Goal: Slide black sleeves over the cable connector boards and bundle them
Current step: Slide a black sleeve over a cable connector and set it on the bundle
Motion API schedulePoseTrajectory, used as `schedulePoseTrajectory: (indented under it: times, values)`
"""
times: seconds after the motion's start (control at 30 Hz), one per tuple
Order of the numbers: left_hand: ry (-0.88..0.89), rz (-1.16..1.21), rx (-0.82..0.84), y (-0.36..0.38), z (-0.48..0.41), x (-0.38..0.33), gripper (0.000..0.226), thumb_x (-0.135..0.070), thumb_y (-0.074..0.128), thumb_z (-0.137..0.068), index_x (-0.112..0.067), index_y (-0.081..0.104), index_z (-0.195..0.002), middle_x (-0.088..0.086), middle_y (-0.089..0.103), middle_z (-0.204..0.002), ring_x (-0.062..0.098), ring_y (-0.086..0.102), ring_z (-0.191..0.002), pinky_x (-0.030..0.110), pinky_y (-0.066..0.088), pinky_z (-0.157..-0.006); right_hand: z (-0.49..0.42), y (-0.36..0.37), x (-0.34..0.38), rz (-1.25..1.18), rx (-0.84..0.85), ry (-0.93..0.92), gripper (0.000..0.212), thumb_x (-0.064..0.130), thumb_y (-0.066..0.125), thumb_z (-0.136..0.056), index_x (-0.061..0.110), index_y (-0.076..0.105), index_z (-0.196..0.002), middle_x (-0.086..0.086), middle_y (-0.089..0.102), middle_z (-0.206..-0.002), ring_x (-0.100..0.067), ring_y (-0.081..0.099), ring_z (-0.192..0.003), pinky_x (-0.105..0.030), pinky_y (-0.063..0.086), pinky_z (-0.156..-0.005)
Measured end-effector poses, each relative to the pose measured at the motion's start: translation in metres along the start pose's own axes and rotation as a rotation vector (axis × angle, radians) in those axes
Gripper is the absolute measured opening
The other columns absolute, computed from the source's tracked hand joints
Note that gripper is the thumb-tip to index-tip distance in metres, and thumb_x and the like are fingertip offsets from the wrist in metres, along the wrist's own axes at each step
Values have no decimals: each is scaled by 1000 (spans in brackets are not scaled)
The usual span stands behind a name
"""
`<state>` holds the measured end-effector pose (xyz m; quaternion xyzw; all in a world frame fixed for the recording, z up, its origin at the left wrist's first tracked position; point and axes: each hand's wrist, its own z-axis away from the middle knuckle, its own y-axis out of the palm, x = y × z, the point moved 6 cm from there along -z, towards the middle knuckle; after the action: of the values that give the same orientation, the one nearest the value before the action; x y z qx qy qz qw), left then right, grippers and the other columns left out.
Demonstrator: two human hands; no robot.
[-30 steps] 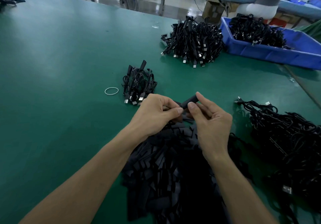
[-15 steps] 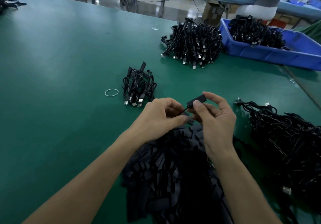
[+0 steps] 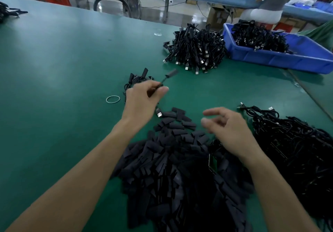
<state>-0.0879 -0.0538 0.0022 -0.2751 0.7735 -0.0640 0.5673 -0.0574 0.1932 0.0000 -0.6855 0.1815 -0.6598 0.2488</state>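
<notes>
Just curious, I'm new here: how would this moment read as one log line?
left hand: grips sleeved cable | right hand: empty, above sleeve pile | rubber band: lies on table

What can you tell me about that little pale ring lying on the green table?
By its look a rubber band: a thin, pale loop, slightly oval, lying flat and slack on the green table. It sits just left of the small bundle of black cables and of the left hand, which pinches a sleeved cable, touching neither.
</notes>
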Motion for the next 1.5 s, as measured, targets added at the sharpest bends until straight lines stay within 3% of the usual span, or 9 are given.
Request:
schedulePoseTrajectory:
  times: [0.2,0.37,0.57,0.7,0.87,0.97,1.1,1.3,1.5]
  values:
    - [-214,-123,-85,-8,-43,26,28,-31,72,-92,-8,73,-108,8,73,-97,26,67,-99,35,51,-93,15,6,1,500,378,51,49,61,77,-72,39,59,-112,16,49,-90,2,50,-79,-17,36,-63]
    - [-254,-231,4,-1,-50,34,47,-10,77,-87,-5,62,-131,11,69,-114,30,65,-110,42,49,-106,26,7,-1,570,514,158,80,50,86,-66,43,46,-135,21,42,-97,-3,52,-88,-28,48,-82]
    - [-137,-403,1,6,-42,29,41,3,60,-90,-13,65,-129,13,58,-133,30,53,-124,35,41,-107,22,-3,9,504,386,119,53,19,71,-78,36,57,-126,10,61,-101,-6,61,-87,-22,53,-71]
    - [72,-401,-23,17,-24,-4,24,-11,66,-93,-17,71,-115,2,60,-115,23,54,-111,28,42,-95,12,-15,20,424,93,-7,50,5,63,-85,28,62,-128,2,67,-103,-10,62,-89,-21,48,-79]
    - [114,67,423,59,9,-40,18,-20,79,-87,-18,73,-103,-6,72,-92,10,68,-88,23,56,-84,6,-12,28,423,12,-158,55,-7,50,-88,25,61,-131,0,69,-113,-12,63,-105,-23,47,-93]
    - [85,179,576,78,26,-45,32,-24,82,-84,-15,65,-109,-4,73,-99,12,68,-93,23,55,-82,5,-9,31,394,12,-274,48,-5,57,-89,22,60,-128,0,62,-122,-4,63,-98,-18,45,-90]
    - [5,359,624,85,34,-40,34,-15,78,-87,-14,59,-116,-3,74,-103,13,69,-95,30,58,-87,6,-15,32,176,-136,-356,44,2,77,-82,37,57,-101,4,62,-99,-1,67,-76,-7,47,-68]
    - [28,373,664,86,40,-33,21,-10,77,-87,-20,69,-103,-9,71,-89,2,64,-80,16,50,-77,-1,-18,13,-132,-326,-202,33,25,89,-71,37,61,-86,12,68,-71,-10,66,-63,-25,53,-65]
    - [-52,398,522,86,43,-22,9,-8,74,-90,-15,68,-93,-2,70,-80,11,61,-70,22,51,-69,-6,2,-6,-462,-190,-109,15,19,82,-77,20,68,-81,6,73,-75,-5,66,-67,-17,52,-63]
